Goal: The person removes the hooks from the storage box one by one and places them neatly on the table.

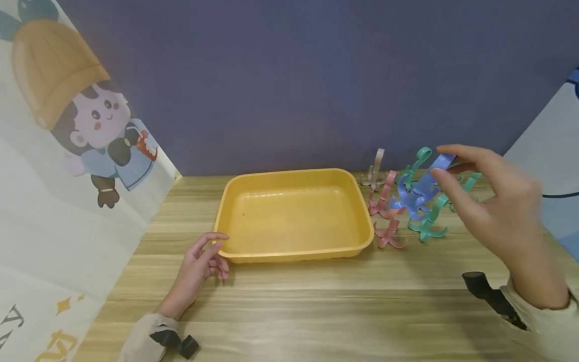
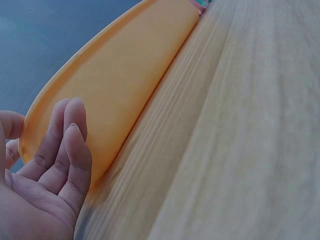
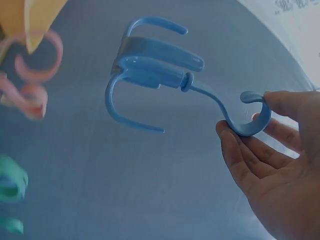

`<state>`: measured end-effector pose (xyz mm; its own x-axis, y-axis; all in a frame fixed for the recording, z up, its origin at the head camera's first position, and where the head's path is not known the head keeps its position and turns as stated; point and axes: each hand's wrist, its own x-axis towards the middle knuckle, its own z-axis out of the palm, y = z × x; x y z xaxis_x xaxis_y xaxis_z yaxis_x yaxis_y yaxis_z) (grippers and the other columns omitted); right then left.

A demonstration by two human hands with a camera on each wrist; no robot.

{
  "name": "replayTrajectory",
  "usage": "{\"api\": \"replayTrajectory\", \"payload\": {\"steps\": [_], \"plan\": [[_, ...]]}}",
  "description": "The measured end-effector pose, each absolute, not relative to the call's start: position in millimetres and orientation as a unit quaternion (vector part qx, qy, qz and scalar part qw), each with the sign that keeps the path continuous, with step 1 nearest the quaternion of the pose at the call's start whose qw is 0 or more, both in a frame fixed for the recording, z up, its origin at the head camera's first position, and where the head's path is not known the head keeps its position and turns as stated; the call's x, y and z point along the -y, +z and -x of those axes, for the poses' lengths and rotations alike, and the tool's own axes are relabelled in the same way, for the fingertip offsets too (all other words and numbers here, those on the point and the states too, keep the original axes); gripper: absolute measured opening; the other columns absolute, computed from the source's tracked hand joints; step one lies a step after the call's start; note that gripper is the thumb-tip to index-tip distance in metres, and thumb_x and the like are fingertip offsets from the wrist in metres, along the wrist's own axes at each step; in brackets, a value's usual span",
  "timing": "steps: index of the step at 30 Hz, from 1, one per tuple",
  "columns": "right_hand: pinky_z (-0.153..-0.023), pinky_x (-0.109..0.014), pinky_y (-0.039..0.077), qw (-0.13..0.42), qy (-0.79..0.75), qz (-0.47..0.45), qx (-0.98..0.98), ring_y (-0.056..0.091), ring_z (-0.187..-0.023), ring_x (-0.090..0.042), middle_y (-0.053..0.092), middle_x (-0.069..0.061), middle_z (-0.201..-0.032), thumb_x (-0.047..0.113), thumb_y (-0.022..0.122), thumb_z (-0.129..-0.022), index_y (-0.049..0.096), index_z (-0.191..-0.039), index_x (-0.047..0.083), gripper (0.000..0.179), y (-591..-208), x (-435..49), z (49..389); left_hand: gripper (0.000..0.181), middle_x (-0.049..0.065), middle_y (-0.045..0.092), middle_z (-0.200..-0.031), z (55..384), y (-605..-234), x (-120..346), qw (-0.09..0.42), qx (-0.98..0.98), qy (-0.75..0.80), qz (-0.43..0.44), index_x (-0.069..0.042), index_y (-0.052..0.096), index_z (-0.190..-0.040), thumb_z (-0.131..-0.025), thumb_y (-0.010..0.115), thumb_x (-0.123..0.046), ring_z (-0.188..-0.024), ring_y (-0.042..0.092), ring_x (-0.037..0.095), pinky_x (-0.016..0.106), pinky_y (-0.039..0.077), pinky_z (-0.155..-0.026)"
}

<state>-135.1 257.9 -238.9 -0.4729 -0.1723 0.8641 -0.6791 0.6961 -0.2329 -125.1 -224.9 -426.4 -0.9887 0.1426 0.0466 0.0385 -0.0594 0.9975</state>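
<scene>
My right hand (image 1: 502,201) pinches the curled end of a blue multi-prong hanging hook (image 3: 155,70). The hook is held up in the air, its curved prongs pointing away from the hand in the right wrist view. In the head view it overlaps several standing hooks, among them a green hook (image 1: 427,226) and a pink hook (image 1: 390,235). At the near left corner of a yellow tray (image 1: 294,256), my left hand (image 1: 199,266) holds the rim between thumb and index finger. Its other fingers (image 2: 77,155) lie along the outside of the tray wall.
A whitish hook (image 1: 376,168) stands near the tray's back right corner, with another pink hook (image 1: 385,193) in front of it. All rest on a wooden table (image 1: 316,311). A dark blue panel (image 1: 294,85) rises behind, and a cartoon-printed sheet (image 1: 117,216) borders the left.
</scene>
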Motion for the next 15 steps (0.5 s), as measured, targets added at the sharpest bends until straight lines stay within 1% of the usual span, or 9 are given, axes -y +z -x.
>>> {"api": "replayTrajectory", "payload": {"steps": [1, 4, 7, 8, 10, 12, 15], "plan": [[-0.086, -0.008, 0.04, 0.444, 0.288, -0.254, 0.81, 0.055, -0.095, 0.016, 0.071, -0.019, -0.098, 0.034, 0.068, -0.095, 0.07, -0.118, -0.004, 0.044, -237, -262, 136, 0.032, 0.01, 0.067, -0.067, 125, -426, 224, 0.036, -0.685, 0.725, -0.065, 0.002, 0.051, -0.127, -0.107, 0.049, -0.022, -0.054, 0.065, 0.021, 0.033, 0.055, -0.048], [-0.087, -0.007, 0.039, 0.456, 0.28, -0.227, 0.814, 0.053, -0.094, 0.019, 0.07, -0.021, -0.095, 0.027, 0.069, -0.095, 0.069, -0.119, -0.004, 0.039, -234, -276, 138, 0.033, 0.01, 0.067, -0.066, 126, -426, 224, 0.036, -0.686, 0.724, -0.063, 0.003, 0.05, -0.127, -0.107, 0.049, -0.022, -0.054, 0.065, 0.021, 0.032, 0.055, -0.048], [-0.09, -0.006, 0.038, 0.455, 0.273, -0.202, 0.824, 0.05, -0.095, 0.021, 0.07, -0.023, -0.101, 0.018, 0.069, -0.095, 0.067, -0.123, -0.003, 0.035, -234, -291, 140, 0.035, 0.01, 0.067, -0.066, 126, -427, 224, 0.036, -0.687, 0.723, -0.061, 0.004, 0.049, -0.128, -0.107, 0.049, -0.023, -0.054, 0.065, 0.021, 0.032, 0.055, -0.048], [-0.09, -0.006, 0.038, 0.452, 0.267, -0.193, 0.829, 0.049, -0.096, 0.021, 0.068, -0.026, -0.103, 0.016, 0.068, -0.096, 0.066, -0.124, -0.004, 0.035, -235, -295, 141, 0.035, 0.01, 0.067, -0.066, 125, -427, 224, 0.036, -0.688, 0.723, -0.06, 0.005, 0.049, -0.128, -0.107, 0.049, -0.023, -0.054, 0.065, 0.021, 0.032, 0.056, -0.048], [-0.091, -0.006, 0.036, 0.446, 0.265, -0.174, 0.837, 0.047, -0.096, 0.022, 0.067, -0.028, -0.107, 0.012, 0.067, -0.096, 0.065, -0.127, -0.003, 0.035, -236, -304, 144, 0.036, 0.01, 0.067, -0.066, 125, -427, 225, 0.036, -0.688, 0.723, -0.059, 0.005, 0.048, -0.128, -0.107, 0.049, -0.023, -0.054, 0.065, 0.02, 0.032, 0.055, -0.048], [-0.091, -0.005, 0.036, 0.441, 0.268, -0.154, 0.843, 0.046, -0.095, 0.023, 0.066, -0.028, -0.11, 0.01, 0.067, -0.095, 0.063, -0.128, -0.002, 0.036, -238, -312, 147, 0.035, 0.01, 0.066, -0.066, 125, -427, 225, 0.035, -0.687, 0.724, -0.059, 0.005, 0.048, -0.128, -0.107, 0.049, -0.023, -0.054, 0.064, 0.02, 0.032, 0.055, -0.047], [-0.088, -0.003, 0.033, 0.434, 0.263, -0.122, 0.853, 0.042, -0.092, 0.026, 0.064, -0.033, -0.111, 0.013, 0.065, -0.096, 0.062, -0.13, -0.003, 0.037, -241, -324, 152, 0.034, 0.01, 0.066, -0.065, 126, -427, 224, 0.037, -0.685, 0.725, -0.062, 0.005, 0.048, -0.128, -0.107, 0.048, -0.022, -0.053, 0.064, 0.02, 0.033, 0.055, -0.047]]}}
